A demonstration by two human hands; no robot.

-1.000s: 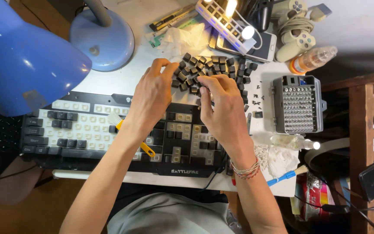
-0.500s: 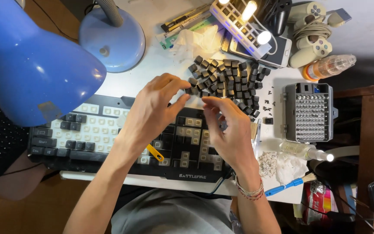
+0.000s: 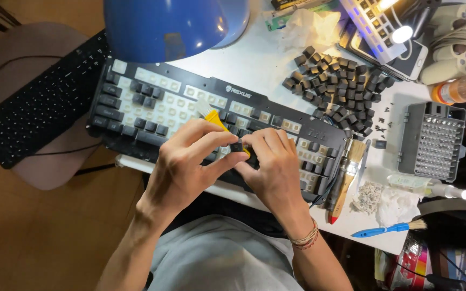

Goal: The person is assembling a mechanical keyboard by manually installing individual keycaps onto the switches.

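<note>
Both your hands have dropped back from the keycap pile (image 3: 338, 81) to the keyboard (image 3: 152, 108). Your left hand (image 3: 187, 161) and right hand (image 3: 273, 167) pinch one dark keycap (image 3: 237, 146) between them, touching, directly above the yellow puller (image 3: 217, 119).

A white table (image 3: 254, 59) bears a keyboard (image 3: 152, 110) at left, loose dark keycaps (image 3: 341, 81) far right, brushes near right.
</note>
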